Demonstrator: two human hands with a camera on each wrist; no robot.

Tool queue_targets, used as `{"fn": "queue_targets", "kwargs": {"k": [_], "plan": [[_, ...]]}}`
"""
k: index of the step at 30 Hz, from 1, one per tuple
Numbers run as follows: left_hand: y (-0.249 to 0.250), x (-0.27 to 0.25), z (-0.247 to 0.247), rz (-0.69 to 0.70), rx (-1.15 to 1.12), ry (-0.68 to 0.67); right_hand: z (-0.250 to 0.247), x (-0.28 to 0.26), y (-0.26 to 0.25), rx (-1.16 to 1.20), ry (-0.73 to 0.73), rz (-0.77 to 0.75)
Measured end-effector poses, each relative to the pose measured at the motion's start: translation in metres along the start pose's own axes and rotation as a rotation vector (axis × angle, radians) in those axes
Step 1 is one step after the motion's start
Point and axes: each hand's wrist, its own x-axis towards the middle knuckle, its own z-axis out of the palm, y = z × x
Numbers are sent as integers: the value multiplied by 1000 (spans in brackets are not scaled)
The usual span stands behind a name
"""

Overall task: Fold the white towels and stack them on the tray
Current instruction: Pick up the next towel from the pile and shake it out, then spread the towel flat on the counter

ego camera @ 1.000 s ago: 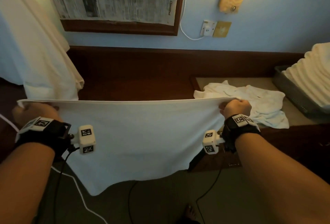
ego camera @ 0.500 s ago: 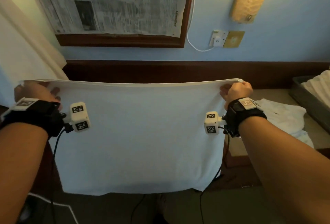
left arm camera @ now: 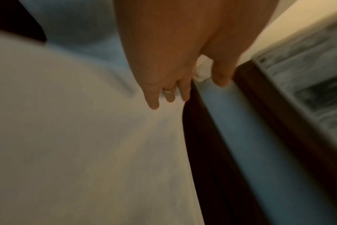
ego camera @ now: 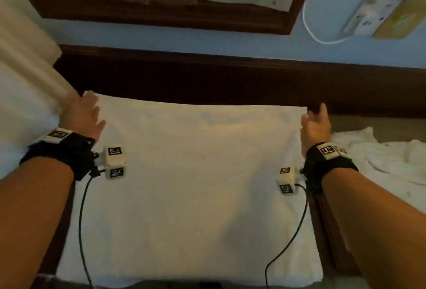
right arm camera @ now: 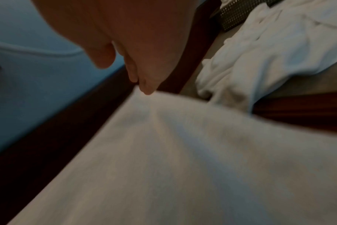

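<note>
At the far corners of the spread white towel (ego camera: 191,180), mid-frame, our left hand (ego camera: 80,113) and right hand (ego camera: 315,125) hover with fingers loosened, gripping nothing. Its near edge seems to overhang the counter, so we judge it could slide off. Only a dark mesh tray (right arm camera: 238,13) corner shows, contents hidden; crumpled towels (ego camera: 378,157) lie at right.

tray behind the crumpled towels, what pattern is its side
Dark tray with a grid of small holes; clearest in the right wrist view.
</note>
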Motion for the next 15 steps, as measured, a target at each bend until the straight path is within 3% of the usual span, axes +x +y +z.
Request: {"fn": "queue_targets", "kwargs": {"k": [3,5,7,11,15], "plan": [[-64,-11,-7,8,685,-270,4,-22,62,-712,-448,-115],[-117,-15,-30,-121,1257,-536,-1,-41,111,-1115,-729,-110],[-152,-19,-53,-176,1624,-635,-8,-59,145,-1275,-820,-48],[-171,-21,-63,-62,1676,-632,-5,-70,158,-1390,-816,-26],[-164,5,-46,-31,1669,-643,14,-43,145,-1398,-819,-6]]}}
